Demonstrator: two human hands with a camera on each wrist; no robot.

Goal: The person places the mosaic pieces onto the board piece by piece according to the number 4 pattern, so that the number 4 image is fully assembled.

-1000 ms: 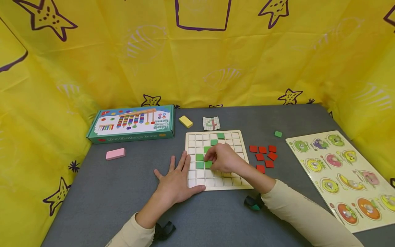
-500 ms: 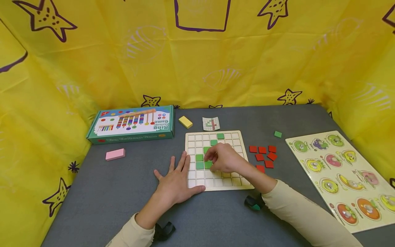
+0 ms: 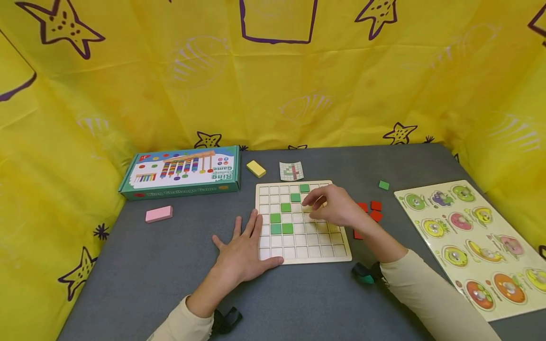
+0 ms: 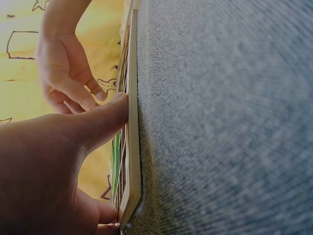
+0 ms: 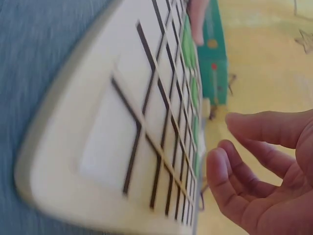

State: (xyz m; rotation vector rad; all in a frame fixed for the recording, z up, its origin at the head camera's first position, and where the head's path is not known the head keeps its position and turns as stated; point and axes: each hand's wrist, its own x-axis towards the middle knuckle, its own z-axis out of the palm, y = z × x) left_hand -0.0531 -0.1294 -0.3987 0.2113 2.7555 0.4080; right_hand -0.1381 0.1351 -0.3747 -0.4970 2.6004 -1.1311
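Note:
A pale wooden grid board (image 3: 300, 253) lies on the table with several green square tiles (image 3: 286, 207) set in a stepped diagonal in its cells. My left hand (image 3: 240, 255) lies spread at the board's lower left corner, fingers along its left edge. In the left wrist view, the thumb (image 4: 110, 115) rests on the near rim. Above the board's right half hovers my right hand (image 3: 334, 207), its fingers loosely bent. The right wrist view shows a gap between thumb and fingertips (image 5: 220, 159) and nothing held. Several red tiles (image 3: 376, 206) lie right of the board, partly hidden by that hand.
Behind the board is a small printed grid card (image 3: 291, 171), with a yellow block (image 3: 256, 168) beside it. A green game box (image 3: 181, 173) and a pink block (image 3: 159, 214) stand left. One loose green tile (image 3: 384, 185) and a fruit puzzle board (image 3: 473, 246) lie right.
My right hand has let go of the green tile in the lower row, lifted, and moved right and away from me. That tile now shows fully in its cell. The left hand has stayed put.

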